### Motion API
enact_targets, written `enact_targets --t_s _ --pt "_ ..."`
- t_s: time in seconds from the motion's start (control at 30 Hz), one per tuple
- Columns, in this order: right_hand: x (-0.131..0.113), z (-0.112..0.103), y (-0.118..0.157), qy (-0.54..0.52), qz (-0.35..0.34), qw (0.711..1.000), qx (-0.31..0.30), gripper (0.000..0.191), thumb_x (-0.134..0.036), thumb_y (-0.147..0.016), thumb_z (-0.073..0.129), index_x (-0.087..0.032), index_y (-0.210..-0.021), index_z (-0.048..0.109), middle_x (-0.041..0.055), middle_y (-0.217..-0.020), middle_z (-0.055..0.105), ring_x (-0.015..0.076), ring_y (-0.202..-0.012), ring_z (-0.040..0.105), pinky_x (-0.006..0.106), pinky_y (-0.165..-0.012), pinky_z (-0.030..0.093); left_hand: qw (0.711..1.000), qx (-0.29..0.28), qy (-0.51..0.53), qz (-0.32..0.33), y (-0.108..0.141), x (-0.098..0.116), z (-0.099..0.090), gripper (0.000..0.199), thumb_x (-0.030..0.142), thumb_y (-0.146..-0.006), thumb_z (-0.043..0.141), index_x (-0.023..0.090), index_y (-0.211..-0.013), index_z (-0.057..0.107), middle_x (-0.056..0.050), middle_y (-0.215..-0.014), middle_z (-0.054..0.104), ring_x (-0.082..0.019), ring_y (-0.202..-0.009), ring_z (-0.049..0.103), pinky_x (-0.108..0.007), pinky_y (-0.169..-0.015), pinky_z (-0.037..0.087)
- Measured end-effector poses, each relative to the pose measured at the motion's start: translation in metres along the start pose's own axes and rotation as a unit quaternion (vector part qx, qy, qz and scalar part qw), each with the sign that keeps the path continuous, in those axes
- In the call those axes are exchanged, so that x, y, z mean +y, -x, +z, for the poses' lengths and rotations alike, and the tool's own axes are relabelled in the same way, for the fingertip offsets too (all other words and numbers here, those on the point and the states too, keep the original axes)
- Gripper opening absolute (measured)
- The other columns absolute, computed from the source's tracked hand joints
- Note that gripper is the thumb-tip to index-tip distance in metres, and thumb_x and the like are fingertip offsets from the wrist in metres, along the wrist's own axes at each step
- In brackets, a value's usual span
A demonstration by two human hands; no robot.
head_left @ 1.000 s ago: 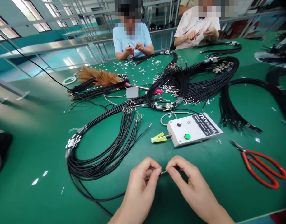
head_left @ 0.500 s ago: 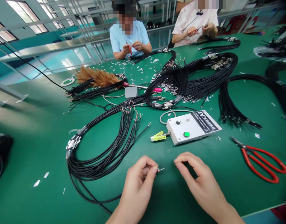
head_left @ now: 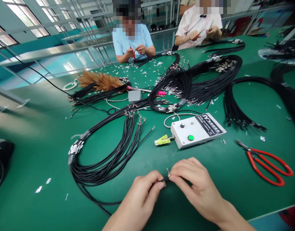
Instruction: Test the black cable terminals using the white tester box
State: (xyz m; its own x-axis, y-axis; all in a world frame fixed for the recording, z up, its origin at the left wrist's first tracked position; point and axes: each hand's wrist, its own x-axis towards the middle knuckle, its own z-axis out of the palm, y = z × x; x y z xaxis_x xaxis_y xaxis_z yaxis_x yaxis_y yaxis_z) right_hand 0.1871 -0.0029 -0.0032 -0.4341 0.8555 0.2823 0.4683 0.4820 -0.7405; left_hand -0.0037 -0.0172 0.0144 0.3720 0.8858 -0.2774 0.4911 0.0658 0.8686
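Head view. The left hand (head_left: 143, 189) is closed in a pinch, thumb and forefinger gripping the end of a thin black wire (head_left: 164, 179); its other fingers are curled into the palm. The right hand (head_left: 194, 183) is also closed in a pinch, its fingertips (head_left: 171, 176) meeting the same wire end from the opposite side, where a small metal tip (head_left: 168, 172) juts upward between the 2 hands. Both forearms enter from the bottom edge and converge, so that the knuckles face up and the fingertips nearly touch just above the green table (head_left: 36, 147). The wire is short in view: only a dark stub shows between the 2 pinches, low and centre in the picture, near the table's front edge; whether it joins the bundle cannot be told.

Left of the hands lies a large looped bundle of black wires (head_left: 108, 160) with bare ends fanned out. Just beyond the hands stands a white box (head_left: 197, 130) with a green button (head_left: 191, 137), a black knob and a yellow-green clip (head_left: 162, 140) at its left side. Red-handled scissors (head_left: 267, 162) lie to the right, well apart from the right hand. Farther back are more wire coils (head_left: 186, 86), a feather duster (head_left: 101, 81) and 2 seated people (head_left: 133, 38), each working with their own hands.
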Motion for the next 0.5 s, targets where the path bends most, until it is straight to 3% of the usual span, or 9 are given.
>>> enact_targets --t_s 0.2,0.3,0.37,0.5 --pt "0.019 -0.013 0.015 0.009 0.096 0.991 0.09 0.014 -0.026 -0.095 0.054 -0.025 -0.085 0.063 -0.001 -0.084 0.071 0.0178 -0.08 0.066 0.033 -0.076 0.043 0.999 0.044 -0.007 -0.025 0.001 -0.002 0.0 0.032 0.04 -0.098 0.038 0.021 -0.077 0.054 0.006 -0.055 0.041 -0.013 -0.052 0.04 -0.024 -0.051 0.028" --pt "0.019 -0.013 0.015 0.055 0.061 0.993 0.088 0.007 -0.027 -0.091 0.061 -0.025 -0.097 0.064 0.0006 -0.092 0.072 0.0196 -0.087 0.066 0.034 -0.079 0.043 0.999 0.035 -0.004 -0.025 0.001 -0.001 0.003 0.032 0.04 -0.098 0.038 0.022 -0.075 0.052 0.006 -0.054 0.041 -0.013 -0.051 0.04 -0.024 -0.051 0.027" --pt "0.013 -0.01 0.01 0.07 0.016 0.994 0.079 0.017 -0.028 -0.087 0.067 -0.023 -0.103 0.063 0.0016 -0.095 0.072 0.0199 -0.089 0.066 0.034 -0.079 0.043 0.999 0.034 -0.003 -0.015 -0.001 0.0 0.005 0.032 0.039 -0.097 0.038 0.022 -0.073 0.05 0.006 -0.055 0.041 -0.014 -0.052 0.041 -0.024 -0.052 0.029" --pt "0.003 -0.005 -0.002 0.069 -0.051 0.994 0.06 0.004 -0.017 -0.09 0.062 -0.021 -0.092 0.063 -0.0003 -0.084 0.072 0.0162 -0.078 0.066 0.032 -0.071 0.042 1.0 0.016 -0.003 0.018 -0.004 -0.002 0.006 0.031 0.038 -0.097 0.036 0.022 -0.073 0.047 0.005 -0.055 0.043 -0.014 -0.053 0.044 -0.024 -0.054 0.031"
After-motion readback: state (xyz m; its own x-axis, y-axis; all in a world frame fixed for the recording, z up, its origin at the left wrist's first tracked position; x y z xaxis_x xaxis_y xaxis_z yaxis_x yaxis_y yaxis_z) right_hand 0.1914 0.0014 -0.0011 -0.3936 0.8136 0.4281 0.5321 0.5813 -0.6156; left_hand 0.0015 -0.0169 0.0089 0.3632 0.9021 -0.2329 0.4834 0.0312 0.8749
